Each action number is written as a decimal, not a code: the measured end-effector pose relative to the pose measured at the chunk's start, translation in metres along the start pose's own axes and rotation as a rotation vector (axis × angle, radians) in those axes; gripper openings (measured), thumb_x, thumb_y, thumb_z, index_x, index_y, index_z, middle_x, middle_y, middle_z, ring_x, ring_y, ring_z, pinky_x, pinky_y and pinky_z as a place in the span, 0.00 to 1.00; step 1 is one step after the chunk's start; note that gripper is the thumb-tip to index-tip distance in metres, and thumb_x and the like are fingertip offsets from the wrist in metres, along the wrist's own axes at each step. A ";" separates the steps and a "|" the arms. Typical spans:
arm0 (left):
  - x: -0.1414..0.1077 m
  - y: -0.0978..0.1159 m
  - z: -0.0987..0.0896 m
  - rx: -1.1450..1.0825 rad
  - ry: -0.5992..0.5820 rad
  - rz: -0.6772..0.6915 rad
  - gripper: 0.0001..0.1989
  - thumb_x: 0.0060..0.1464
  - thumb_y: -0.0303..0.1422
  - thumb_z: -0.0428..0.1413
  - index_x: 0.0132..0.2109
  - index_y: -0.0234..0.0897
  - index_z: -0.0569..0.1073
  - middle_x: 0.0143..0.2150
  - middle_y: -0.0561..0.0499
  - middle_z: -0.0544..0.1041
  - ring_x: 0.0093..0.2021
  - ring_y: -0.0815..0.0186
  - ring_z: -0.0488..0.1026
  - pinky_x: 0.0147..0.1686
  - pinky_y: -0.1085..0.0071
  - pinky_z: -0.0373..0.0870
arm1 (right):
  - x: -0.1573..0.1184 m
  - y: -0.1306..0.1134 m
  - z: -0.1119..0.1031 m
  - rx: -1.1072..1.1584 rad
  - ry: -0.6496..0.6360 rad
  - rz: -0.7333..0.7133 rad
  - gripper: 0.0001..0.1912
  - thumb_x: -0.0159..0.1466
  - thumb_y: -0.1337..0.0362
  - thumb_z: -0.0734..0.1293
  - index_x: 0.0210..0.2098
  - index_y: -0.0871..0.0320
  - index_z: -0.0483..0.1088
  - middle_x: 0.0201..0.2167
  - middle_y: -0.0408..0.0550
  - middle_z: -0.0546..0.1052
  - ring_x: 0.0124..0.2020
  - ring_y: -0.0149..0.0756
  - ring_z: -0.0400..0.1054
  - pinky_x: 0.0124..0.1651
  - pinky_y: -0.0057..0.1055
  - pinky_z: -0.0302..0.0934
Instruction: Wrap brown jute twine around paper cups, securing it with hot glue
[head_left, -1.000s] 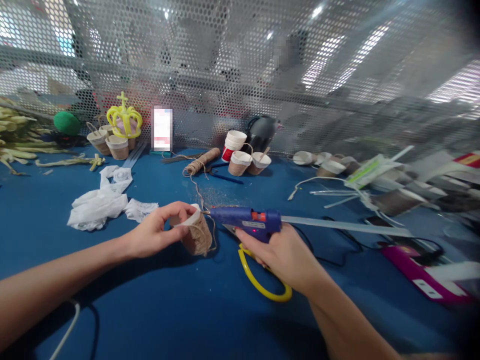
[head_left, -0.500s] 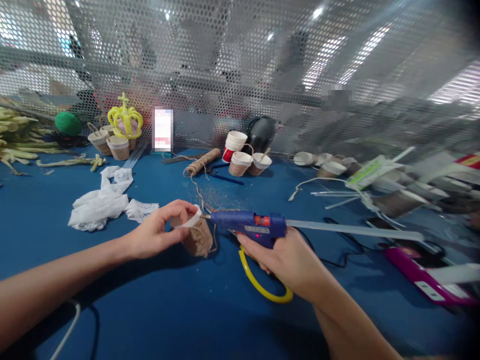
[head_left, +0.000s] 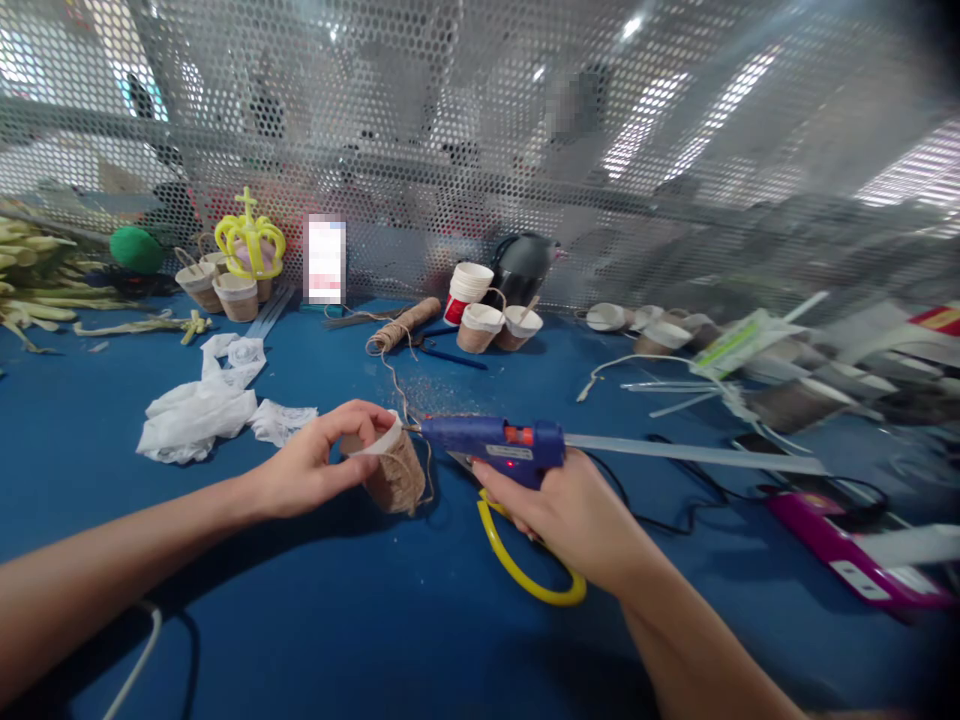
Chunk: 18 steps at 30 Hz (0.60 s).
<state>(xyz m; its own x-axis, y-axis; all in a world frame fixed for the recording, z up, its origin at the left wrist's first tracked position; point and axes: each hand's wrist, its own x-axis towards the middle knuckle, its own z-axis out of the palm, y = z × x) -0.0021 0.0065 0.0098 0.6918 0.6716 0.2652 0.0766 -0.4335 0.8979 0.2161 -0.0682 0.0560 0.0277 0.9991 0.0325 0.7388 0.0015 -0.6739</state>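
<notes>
My left hand (head_left: 322, 455) grips a small paper cup (head_left: 397, 475) by its white rim; the cup is tilted and wrapped in brown twine. In my right hand (head_left: 566, 510) is a blue glue gun (head_left: 491, 440), its nozzle at the cup's rim. A long translucent glue stick (head_left: 697, 455) juts out of the gun's back, and a red light glows on its side. Loose twine (head_left: 431, 470) hangs by the cup and leads back to a twine roll (head_left: 405, 325). Under my right hand lie yellow-handled scissors (head_left: 517, 570), partly hidden.
White lace (head_left: 199, 415) lies left of the cup. Wrapped cups (head_left: 480, 330) and a cup stack (head_left: 469, 290) stand at the back, with a yellow crown (head_left: 251, 240) farther left. On the right are a purple power strip (head_left: 840, 555), cables and blurred cups. Perforated metal (head_left: 420, 130) rises behind.
The glue gun and my right hand have shifted very slightly left, and the glue stick's far end with them. My left hand and the cup look unmoved.
</notes>
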 end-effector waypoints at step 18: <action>0.001 -0.004 0.000 -0.014 -0.002 0.029 0.05 0.52 0.25 0.49 0.29 0.34 0.61 0.49 0.44 0.66 0.51 0.61 0.63 0.50 0.65 0.57 | 0.012 0.019 -0.011 0.558 -0.335 0.126 0.10 0.57 0.60 0.63 0.27 0.62 0.69 0.09 0.35 0.59 0.12 0.22 0.52 0.18 0.21 0.49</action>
<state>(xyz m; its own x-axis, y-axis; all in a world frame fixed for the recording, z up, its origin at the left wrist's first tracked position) -0.0023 0.0090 0.0066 0.6949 0.6576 0.2909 0.0461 -0.4444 0.8946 0.2378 -0.0563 0.0515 -0.1860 0.9523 -0.2420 0.2814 -0.1844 -0.9417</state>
